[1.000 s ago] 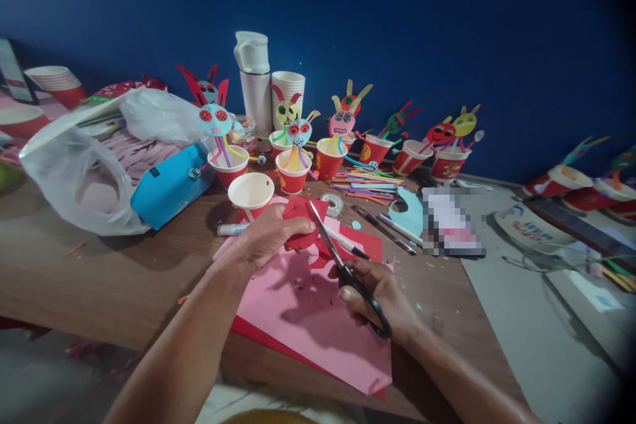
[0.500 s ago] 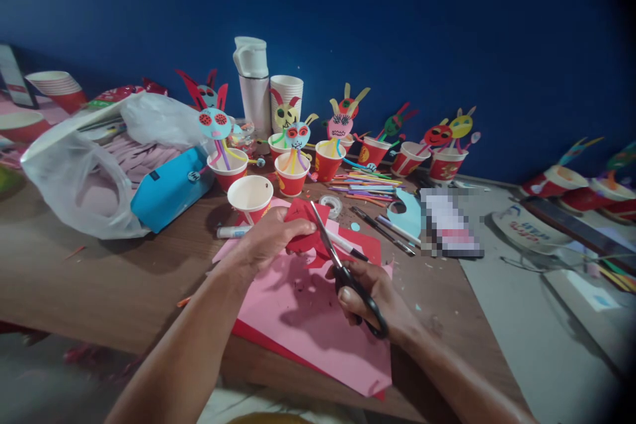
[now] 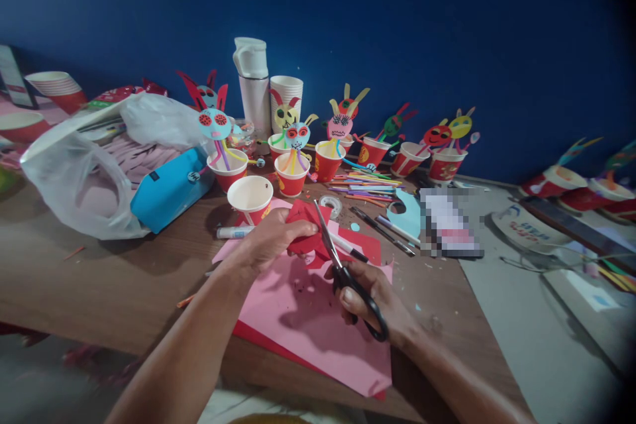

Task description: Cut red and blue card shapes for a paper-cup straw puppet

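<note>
My left hand [image 3: 271, 240] grips a crumpled piece of red paper [image 3: 304, 228] above the table. My right hand [image 3: 368, 298] holds black-handled scissors [image 3: 350, 288] by the loops, and their steel blades reach up to the red paper's right edge. A pink paper sheet [image 3: 318, 334] lies under both hands, on top of a red sheet [image 3: 278, 348]. Small paper scraps dot the pink sheet. A glue stick [image 3: 233, 232] lies just beyond my left hand, and a marker [image 3: 350, 248] lies past the blades.
Paper-faced craft figures stand in red cups [image 3: 291, 173] along the blue wall [image 3: 397, 33]. Nearby are a white plastic bag [image 3: 74, 175], a blue pouch [image 3: 171, 190], a thermos [image 3: 253, 96], a roll of tape [image 3: 330, 205], coloured sticks [image 3: 365, 180], and a pixelated object [image 3: 450, 222].
The scissors' tips have shifted slightly right and the red paper has turned a little in my left hand. The view has also shifted slightly.
</note>
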`<control>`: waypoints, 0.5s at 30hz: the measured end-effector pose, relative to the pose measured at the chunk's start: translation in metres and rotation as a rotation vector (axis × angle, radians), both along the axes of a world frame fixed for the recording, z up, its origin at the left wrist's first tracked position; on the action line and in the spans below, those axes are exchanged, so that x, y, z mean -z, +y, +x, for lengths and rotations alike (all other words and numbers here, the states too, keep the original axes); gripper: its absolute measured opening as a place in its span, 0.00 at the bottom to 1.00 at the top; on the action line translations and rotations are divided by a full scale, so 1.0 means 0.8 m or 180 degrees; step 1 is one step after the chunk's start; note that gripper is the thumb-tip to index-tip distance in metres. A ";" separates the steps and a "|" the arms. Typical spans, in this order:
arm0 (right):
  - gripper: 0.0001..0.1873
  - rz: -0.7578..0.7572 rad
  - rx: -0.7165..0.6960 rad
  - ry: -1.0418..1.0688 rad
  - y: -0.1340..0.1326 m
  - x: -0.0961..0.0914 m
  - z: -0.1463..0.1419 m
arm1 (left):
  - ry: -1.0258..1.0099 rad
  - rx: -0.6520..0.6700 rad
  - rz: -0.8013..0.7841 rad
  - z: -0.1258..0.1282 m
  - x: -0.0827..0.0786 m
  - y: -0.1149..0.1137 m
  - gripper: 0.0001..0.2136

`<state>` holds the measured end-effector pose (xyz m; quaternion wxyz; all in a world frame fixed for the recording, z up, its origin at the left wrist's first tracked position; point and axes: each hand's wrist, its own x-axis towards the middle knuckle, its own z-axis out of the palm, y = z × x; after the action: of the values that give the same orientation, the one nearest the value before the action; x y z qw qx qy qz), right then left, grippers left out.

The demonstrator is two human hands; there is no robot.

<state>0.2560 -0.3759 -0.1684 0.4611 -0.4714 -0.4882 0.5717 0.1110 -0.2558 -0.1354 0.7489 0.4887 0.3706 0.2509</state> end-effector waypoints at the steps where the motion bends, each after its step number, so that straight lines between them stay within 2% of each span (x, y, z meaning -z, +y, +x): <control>1: 0.19 -0.0019 0.0018 -0.0011 0.000 -0.001 0.000 | 0.0000 0.0010 0.0020 0.000 0.000 0.000 0.03; 9: 0.23 -0.0184 0.0221 -0.0177 0.002 -0.010 -0.007 | 0.0019 0.0044 0.0052 0.000 0.000 -0.002 0.06; 15: 0.20 -0.0087 0.0139 -0.0166 0.001 -0.009 -0.006 | 0.0102 -0.0020 0.0098 0.000 0.000 -0.002 0.07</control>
<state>0.2514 -0.3748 -0.1616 0.4541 -0.5029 -0.4817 0.5557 0.1111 -0.2572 -0.1350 0.7345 0.5029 0.3801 0.2510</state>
